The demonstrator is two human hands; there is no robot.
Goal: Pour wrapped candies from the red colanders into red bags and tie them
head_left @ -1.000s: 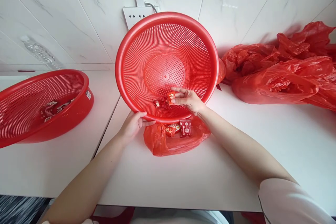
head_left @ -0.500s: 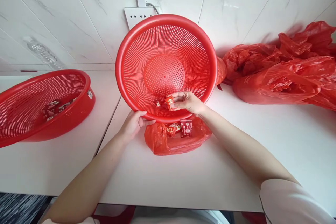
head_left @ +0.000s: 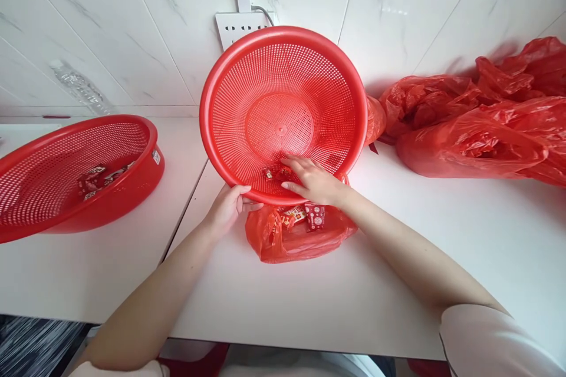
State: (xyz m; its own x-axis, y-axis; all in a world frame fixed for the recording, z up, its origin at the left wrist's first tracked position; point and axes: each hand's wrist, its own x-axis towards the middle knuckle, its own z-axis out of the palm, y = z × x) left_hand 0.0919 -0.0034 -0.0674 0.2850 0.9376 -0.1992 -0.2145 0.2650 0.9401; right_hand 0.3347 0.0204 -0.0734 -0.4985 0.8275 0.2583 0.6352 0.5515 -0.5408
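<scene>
Where the worktop runs toward the left edge of the frame, a tilted red basket, perforated and cut off by that edge, holds a few dark red packets and bears a white label near its rim. Above it, at the upper left, a clear plastic bottle slants against the marbled tile wall. Further right, at the upper centre, a white socket strip shows behind the rim of a round red colander, which stands tipped with its mouth toward the camera.

Just left of the frame's centre, the left hand is clamped on the colander's lower rim, thumb on top and fingers beneath. Small wrapped packets lie inside the colander, low on its near side. Directly below that rim, a red plastic bag sits on the worktop, with an orange-red packet and a maroon packet showing in its mouth. The right hand is over the colander's near side, its fingers outstretched and thumb apart, right at the packets; whether it touches one I cannot tell. At the right edge, crumpled red plastic bags are heaped beside the wall, and a pale sleeve fills the lower right.
</scene>
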